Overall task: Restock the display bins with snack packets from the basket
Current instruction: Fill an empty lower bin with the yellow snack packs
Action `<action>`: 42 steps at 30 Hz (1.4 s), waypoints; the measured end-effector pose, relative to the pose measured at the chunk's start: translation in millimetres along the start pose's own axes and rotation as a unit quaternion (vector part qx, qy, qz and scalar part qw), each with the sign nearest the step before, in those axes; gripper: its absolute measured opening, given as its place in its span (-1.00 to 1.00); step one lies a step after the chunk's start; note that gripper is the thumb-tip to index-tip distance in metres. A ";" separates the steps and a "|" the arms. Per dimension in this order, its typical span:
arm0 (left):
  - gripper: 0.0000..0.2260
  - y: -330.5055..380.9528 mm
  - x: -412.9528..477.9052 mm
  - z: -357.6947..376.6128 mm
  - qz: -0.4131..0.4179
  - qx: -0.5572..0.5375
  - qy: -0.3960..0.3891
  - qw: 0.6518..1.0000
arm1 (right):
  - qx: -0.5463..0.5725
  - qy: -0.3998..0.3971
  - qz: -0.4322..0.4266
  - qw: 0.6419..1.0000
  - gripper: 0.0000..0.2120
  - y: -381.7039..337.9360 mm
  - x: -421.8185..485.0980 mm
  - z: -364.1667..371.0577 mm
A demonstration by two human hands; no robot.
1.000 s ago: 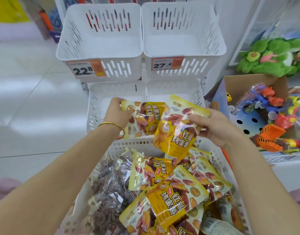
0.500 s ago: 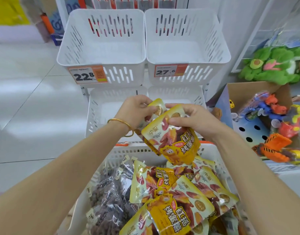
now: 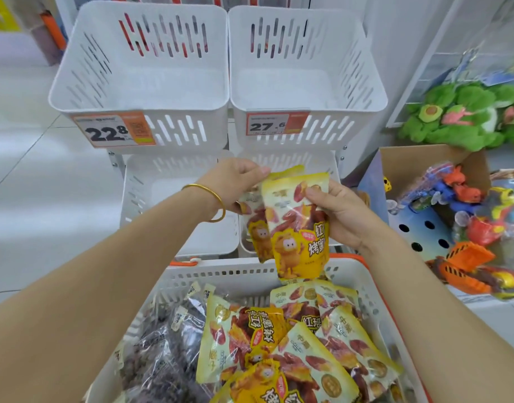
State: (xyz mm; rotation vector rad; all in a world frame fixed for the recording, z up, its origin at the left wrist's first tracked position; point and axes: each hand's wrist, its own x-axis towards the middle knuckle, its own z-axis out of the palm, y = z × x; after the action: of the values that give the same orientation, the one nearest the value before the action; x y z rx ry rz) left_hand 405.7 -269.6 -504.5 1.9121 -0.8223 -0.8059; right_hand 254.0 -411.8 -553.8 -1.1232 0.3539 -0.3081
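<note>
pinches the top of the rear yellow snack packet (image 3: 254,228) with the left hand (image 3: 238,181); grips the front yellow snack packet (image 3: 296,228) with the right hand (image 3: 346,216), thumb across its face. holds both upright, overlapping, above the far rim of the white basket (image 3: 221,270), before the lower display bins (image 3: 139,181). shows more yellow packets (image 3: 279,344) and dark packets (image 3: 168,344) lying in the basket.

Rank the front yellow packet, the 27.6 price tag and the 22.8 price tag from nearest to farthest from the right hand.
1. front yellow packet: held in the right hand itself.
2. 27.6 price tag: above, slightly left.
3. 22.8 price tag: far up-left.
</note>
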 end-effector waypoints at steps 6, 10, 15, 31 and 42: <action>-0.58 -4.6 13.4 -17.4 0.048 0.083 0.034 0.995 | 0.097 0.021 -0.025 0.995 -0.28 -6.3 -17.3 -38.0; -0.57 -3.0 19.8 -13.3 0.056 0.104 0.029 0.993 | 0.058 -0.005 -0.029 0.998 -0.44 -15.4 -10.3 -26.0; -0.71 7.1 32.3 4.0 0.062 0.070 0.032 0.995 | -0.016 0.019 -0.025 0.999 -0.72 -22.7 12.2 1.5; -0.68 -115.0 82.9 16.1 0.002 0.141 0.092 0.986 | -0.348 0.181 -0.162 0.905 -0.74 35.4 106.4 -35.6; -0.42 -135.0 86.1 37.0 0.024 0.123 0.095 0.988 | -0.239 0.092 0.014 0.967 -0.66 101.0 126.1 -66.2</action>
State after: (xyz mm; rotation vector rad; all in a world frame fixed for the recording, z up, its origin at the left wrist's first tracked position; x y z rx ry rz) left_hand 455.9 -301.7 -657.7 2.1399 -0.8782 -0.5016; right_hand 346.0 -477.4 -687.0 -1.5657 0.6299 -0.3112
